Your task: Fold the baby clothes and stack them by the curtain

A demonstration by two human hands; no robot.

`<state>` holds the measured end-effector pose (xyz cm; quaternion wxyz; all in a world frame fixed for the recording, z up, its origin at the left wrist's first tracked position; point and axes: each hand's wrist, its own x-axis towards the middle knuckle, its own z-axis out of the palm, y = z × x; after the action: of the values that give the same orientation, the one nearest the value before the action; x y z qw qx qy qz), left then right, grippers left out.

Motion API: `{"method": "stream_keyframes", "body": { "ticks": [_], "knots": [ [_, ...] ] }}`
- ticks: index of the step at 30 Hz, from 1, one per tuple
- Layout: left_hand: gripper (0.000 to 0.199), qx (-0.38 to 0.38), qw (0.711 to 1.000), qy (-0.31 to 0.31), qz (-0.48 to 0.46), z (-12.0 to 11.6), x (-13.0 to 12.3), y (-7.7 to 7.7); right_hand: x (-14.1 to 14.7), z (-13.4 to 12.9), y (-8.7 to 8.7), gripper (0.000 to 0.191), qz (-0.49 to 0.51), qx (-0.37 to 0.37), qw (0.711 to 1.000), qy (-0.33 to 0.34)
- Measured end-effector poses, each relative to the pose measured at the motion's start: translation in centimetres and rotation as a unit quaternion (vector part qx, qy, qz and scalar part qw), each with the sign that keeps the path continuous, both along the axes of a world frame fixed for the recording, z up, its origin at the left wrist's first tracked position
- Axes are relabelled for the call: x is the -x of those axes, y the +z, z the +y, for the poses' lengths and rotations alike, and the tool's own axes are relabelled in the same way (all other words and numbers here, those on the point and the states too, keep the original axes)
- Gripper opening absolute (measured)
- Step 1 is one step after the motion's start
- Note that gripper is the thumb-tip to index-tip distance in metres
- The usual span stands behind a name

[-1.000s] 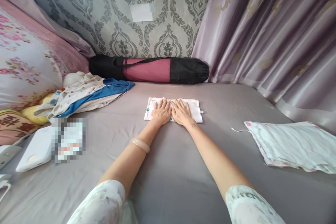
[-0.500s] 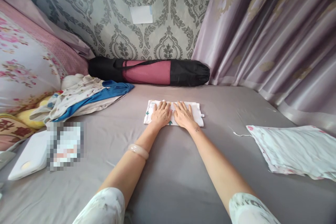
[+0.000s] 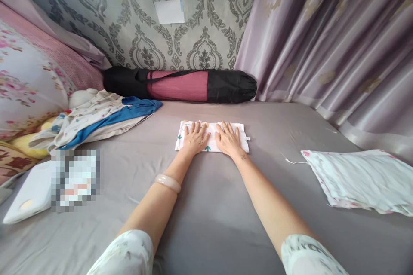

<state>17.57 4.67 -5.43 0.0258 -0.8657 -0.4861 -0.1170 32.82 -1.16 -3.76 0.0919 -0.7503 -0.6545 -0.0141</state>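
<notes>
A folded white cloth (image 3: pixel 212 137) with small green and yellow prints lies flat on the grey bed sheet (image 3: pixel 213 206). A small tag sticks out from its right edge. On its left half rests my left hand (image 3: pixel 195 138), palm down with the fingers spread. My right hand (image 3: pixel 229 138) presses flat on the right half, fingers also apart. Neither hand grips the cloth; a strip of it shows between them. The parts under my palms are hidden.
Against the patterned wall lies a black and pink mat bag (image 3: pixel 177 86). Crumpled clothes (image 3: pixel 106 116) are at the left, with a white device (image 3: pixel 32 191) and a blurred item nearer me. Stacked white cloths (image 3: pixel 361 180) lie at the right, beside the curtain (image 3: pixel 290 30).
My hands have slid slightly apart on the cloth, so the gap between them is wider. The whole view has shifted a little; the cloth stays flat.
</notes>
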Motion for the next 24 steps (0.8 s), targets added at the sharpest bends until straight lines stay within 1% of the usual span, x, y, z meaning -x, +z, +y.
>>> {"method": "stream_keyframes", "body": {
  "ticks": [4,8,10,12,15,17,20,24],
  "knots": [
    [0.057,0.015,1.000,0.003,0.002,-0.1,0.0,0.3,0.0,0.0,0.1,0.054,0.000,0.003,1.000,0.002],
    [0.057,0.041,0.999,0.002,0.006,-0.3,0.2,1.3,-0.4,-0.1,0.4,0.055,0.010,0.020,1.000,0.009],
    [0.058,0.032,0.999,0.009,0.005,-0.3,0.4,1.8,-0.8,-0.1,0.6,0.056,0.014,0.017,1.000,-0.003],
    [0.059,0.009,0.999,0.033,-0.002,0.0,0.8,2.0,-1.4,-0.1,0.7,0.058,0.010,0.006,1.000,-0.029],
    [0.062,-0.005,0.996,0.087,-0.010,0.6,1.6,1.8,-2.3,-0.1,0.6,0.061,0.006,-0.003,0.997,-0.073],
    [0.064,0.018,0.994,0.109,-0.010,1.0,2.0,1.4,-2.8,-0.2,0.3,0.063,0.011,0.004,0.996,-0.091],
    [0.066,0.051,0.992,0.117,-0.010,1.4,2.5,0.9,-3.1,-0.2,-0.1,0.065,0.017,0.023,0.995,-0.098],
    [0.068,0.067,0.991,0.114,-0.010,1.3,2.5,1.0,-2.9,-0.2,-0.4,0.066,0.018,0.028,0.995,-0.097]
  ]
}}
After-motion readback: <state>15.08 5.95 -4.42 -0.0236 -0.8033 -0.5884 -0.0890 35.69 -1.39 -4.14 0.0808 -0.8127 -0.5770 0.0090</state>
